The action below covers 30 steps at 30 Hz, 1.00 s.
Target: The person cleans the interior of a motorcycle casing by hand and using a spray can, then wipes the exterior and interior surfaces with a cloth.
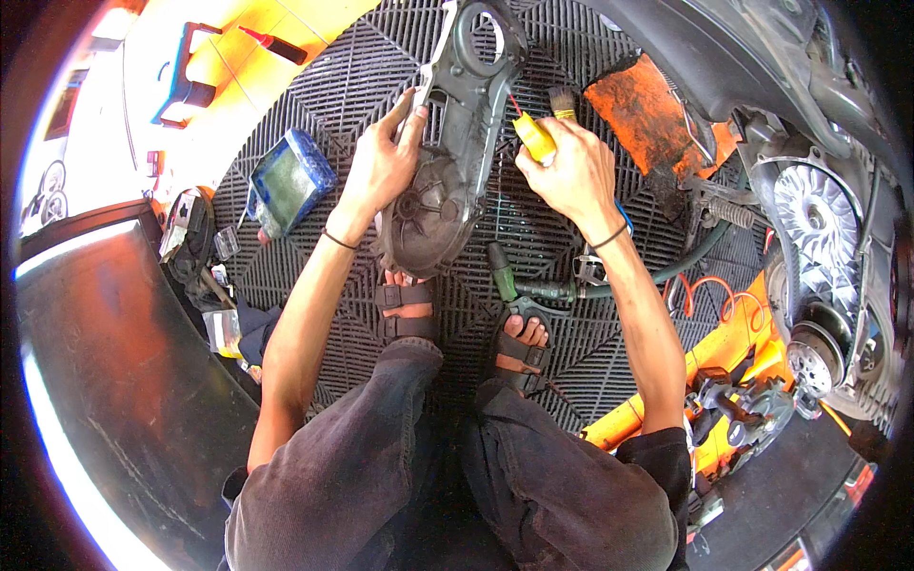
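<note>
My left hand point(382, 160) grips the edge of a long, dirty scooter transmission (CVT) cover point(457, 135), which is tilted up with its hollow inner side showing. The cover's lower, rounded end is just above my sandalled left foot. To the right of the cover, my right hand point(575, 168) holds a yellow spray nozzle point(534, 139) with a thin red straw point(515, 105) pointed at the cover. The rest of the sprayer is hidden under the hand. A paintbrush point(563, 101) with dark bristles shows just beyond my right fingers; whether they hold it I cannot tell.
A blue tray point(325, 168) of murky liquid sits left on the black grid mat point(343, 86). A green-handled air gun point(502, 275) with a hose lies by my right foot. An orange, dirt-stained cloth point(635, 107) and a scooter's exposed finned pulley point(814, 207) are at right.
</note>
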Tool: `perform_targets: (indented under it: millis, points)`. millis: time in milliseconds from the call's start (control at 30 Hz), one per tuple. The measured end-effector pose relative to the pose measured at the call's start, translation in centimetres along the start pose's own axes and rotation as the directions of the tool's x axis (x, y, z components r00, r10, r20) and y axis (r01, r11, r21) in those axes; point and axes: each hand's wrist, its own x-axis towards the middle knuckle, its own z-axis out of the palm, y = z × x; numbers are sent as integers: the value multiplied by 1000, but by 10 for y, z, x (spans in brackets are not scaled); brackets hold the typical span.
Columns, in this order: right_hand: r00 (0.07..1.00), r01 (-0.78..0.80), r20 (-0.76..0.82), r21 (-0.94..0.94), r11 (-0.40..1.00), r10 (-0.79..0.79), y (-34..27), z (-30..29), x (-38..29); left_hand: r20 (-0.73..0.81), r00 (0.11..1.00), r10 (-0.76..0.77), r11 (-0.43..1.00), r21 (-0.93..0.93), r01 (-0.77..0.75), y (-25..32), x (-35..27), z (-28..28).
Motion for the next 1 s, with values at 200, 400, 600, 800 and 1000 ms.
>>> perform_targets:
  millis: [200, 400, 600, 800, 1000]
  points:
    - [999, 1, -37, 39, 999, 0, 1, -1, 5, -6, 1000, 16, 998, 59, -16, -6, 2, -1]
    - [998, -1, 54, 225, 974, -11, -31, -19, -47, 46, 997, -56, 998, -4, 56, -22, 5, -10]
    - [993, 39, 82, 419, 907, -80, -50, -31, -95, 54, 996, -72, 993, -90, 77, -35, 6, -10]
    - [994, 60, 62, 411, 910, -94, -58, -31, -92, 64, 995, -83, 989, -118, 90, -34, 5, -9]
    - [988, 115, 28, 506, 855, -150, -69, -29, -87, 141, 981, -133, 970, -183, 158, -28, 6, -15]
